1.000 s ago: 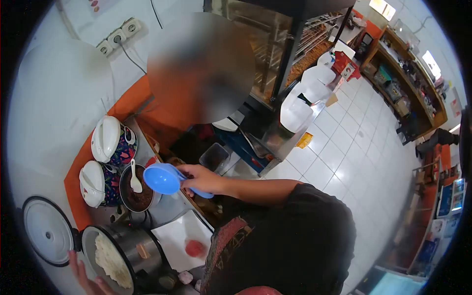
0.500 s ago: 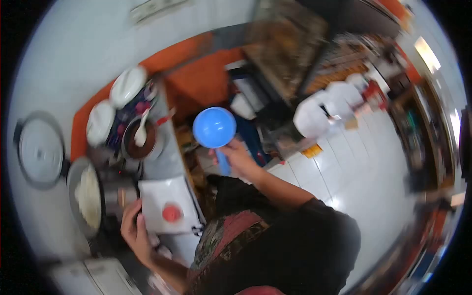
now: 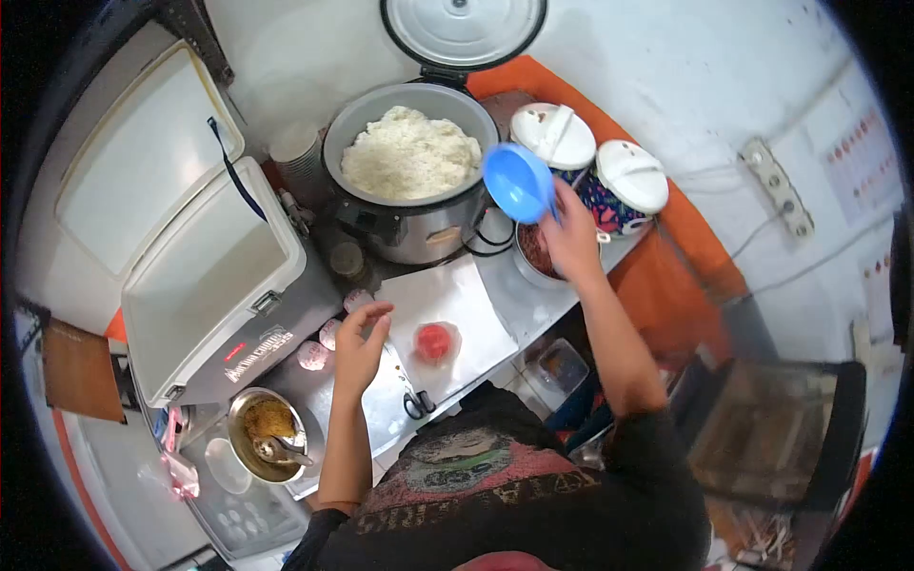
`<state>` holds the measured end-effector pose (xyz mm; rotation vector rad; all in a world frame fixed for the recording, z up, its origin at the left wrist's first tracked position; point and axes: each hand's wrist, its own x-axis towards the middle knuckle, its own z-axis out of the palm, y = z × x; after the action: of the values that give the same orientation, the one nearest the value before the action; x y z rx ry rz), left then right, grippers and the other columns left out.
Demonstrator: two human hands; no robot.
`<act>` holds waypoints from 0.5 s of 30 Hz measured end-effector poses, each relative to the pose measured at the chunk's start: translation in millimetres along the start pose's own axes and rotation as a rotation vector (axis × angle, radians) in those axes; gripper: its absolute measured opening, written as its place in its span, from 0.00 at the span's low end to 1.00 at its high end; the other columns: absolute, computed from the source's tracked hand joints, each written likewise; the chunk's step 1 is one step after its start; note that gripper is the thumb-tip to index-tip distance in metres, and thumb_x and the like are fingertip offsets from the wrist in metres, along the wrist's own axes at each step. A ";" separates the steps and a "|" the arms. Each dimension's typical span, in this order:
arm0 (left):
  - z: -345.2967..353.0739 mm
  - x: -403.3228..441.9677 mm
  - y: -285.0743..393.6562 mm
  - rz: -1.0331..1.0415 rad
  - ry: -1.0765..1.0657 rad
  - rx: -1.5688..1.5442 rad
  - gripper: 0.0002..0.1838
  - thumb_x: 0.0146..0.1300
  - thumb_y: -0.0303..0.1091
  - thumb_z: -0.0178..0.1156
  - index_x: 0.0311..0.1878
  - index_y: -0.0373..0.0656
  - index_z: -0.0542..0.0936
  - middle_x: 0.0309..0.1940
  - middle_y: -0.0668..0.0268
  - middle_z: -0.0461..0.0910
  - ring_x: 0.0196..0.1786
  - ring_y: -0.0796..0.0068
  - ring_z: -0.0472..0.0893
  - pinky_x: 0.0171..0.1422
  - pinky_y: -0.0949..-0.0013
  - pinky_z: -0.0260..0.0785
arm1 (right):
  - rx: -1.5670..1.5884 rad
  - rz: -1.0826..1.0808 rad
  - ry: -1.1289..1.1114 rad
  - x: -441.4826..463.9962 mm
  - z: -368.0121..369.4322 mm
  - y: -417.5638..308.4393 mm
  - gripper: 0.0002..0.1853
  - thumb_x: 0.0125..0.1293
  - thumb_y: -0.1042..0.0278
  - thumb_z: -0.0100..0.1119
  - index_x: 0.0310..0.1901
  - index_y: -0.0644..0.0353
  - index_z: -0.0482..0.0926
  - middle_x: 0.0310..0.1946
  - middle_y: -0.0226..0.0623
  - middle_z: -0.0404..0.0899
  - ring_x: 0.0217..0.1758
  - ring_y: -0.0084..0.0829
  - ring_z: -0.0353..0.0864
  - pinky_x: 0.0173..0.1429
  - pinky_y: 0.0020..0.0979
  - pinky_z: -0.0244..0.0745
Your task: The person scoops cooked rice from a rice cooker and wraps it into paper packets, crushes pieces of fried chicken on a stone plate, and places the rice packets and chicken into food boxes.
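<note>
A blue plastic dipper (image 3: 517, 183), slightly blurred, is in my right hand (image 3: 571, 233), whose fingers wrap round its handle. It hangs beside the open rice cooker (image 3: 386, 228), which is full of white rice (image 3: 409, 157), and over a metal pot (image 3: 536, 262) of dark reddish-brown food. My left hand (image 3: 362, 347) is empty, fingers loosely bent and apart, by the left edge of a stack of white paper (image 3: 452, 290). On the paper lies a small round red thing (image 3: 434, 343) on a clear, film-like piece.
An open grey cooler box (image 3: 286, 333) stands at the left, with a metal bowl (image 3: 268, 419) of yellowish food and a spoon below it. Scissors (image 3: 417, 404) lie at the counter's front edge. Two white-lidded containers (image 3: 630, 181) stand at the back right.
The view has swung from the floor side towards the counter. My right hand has carried the dipper from beside the counter to over the pot, near the rice cooker. My left hand stays beside the paper.
</note>
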<state>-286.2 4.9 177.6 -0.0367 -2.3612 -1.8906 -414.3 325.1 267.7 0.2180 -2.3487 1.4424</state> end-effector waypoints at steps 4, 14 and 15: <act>11.6 40.3 0.2 -0.029 0.256 -0.028 0.17 0.64 0.27 0.60 0.56 0.36 0.78 0.51 0.59 0.80 0.55 0.67 0.79 0.62 0.65 0.69 | -0.770 -0.268 -0.273 150.6 55.3 0.2 0.17 0.61 0.72 0.57 0.52 0.63 0.79 0.41 0.53 0.84 0.43 0.49 0.86 0.42 0.46 0.80; 51.7 157.4 -18.1 0.029 0.754 0.342 0.31 0.64 0.33 0.59 0.70 0.41 0.64 0.64 0.51 0.54 0.66 0.55 0.58 0.74 0.56 0.49 | -1.055 -0.326 -0.853 227.7 142.5 42.7 0.08 0.57 0.72 0.59 0.35 0.64 0.86 0.38 0.51 0.85 0.43 0.50 0.86 0.45 0.45 0.82; 55.3 160.0 -25.3 0.007 0.760 0.339 0.31 0.64 0.33 0.59 0.70 0.41 0.64 0.64 0.51 0.54 0.66 0.55 0.58 0.74 0.56 0.49 | -1.067 -0.316 -0.937 227.2 141.9 41.6 0.09 0.56 0.72 0.59 0.37 0.64 0.86 0.38 0.51 0.85 0.43 0.50 0.86 0.46 0.45 0.82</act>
<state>-451.5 44.5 158.1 0.5875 -2.0614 -1.1592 -669.3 233.1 265.0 1.0335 -3.1774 -0.2852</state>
